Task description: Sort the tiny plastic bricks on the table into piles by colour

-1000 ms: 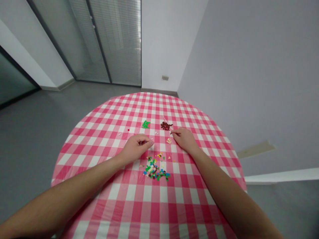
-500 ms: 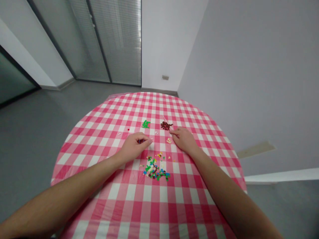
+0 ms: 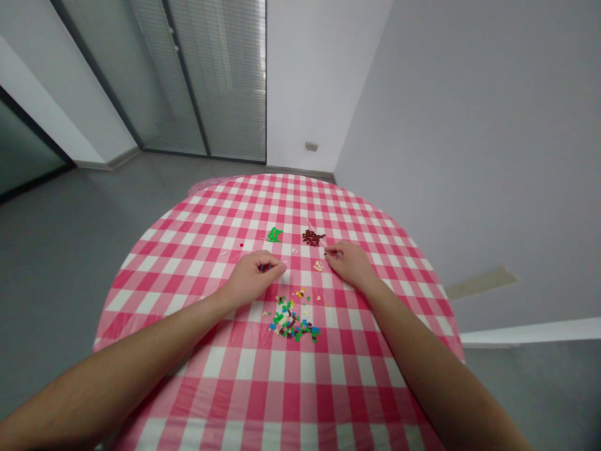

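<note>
My left hand (image 3: 255,275) rests low over the cloth with curled fingers, thumb and forefinger together. Small bluish bits show in the hollow beneath its fingers; whatever it pinches is too small to make out. On the right, my right hand (image 3: 350,263) is closed in a pinch, a tiny dark brown brick at its fingertips. Just beyond them lies a pile of brown bricks (image 3: 312,237). Cream bricks (image 3: 318,266) lie to the left of that hand. A mixed heap of small toy bricks (image 3: 291,322), green, blue, white and brown, spreads nearer to me, between my forearms.
A small group of green bricks (image 3: 275,235) sits left of the brown pile. One red brick (image 3: 241,245) and some pale pieces (image 3: 224,253) lie farther left. The round table wears a pink checked cloth (image 3: 300,401). A wall (image 3: 469,156) rises close on the right.
My right fingertips moved forward to the edge of the brown pile, then drew back slightly with a dark piece at their tips. My left hand shifted a little left.
</note>
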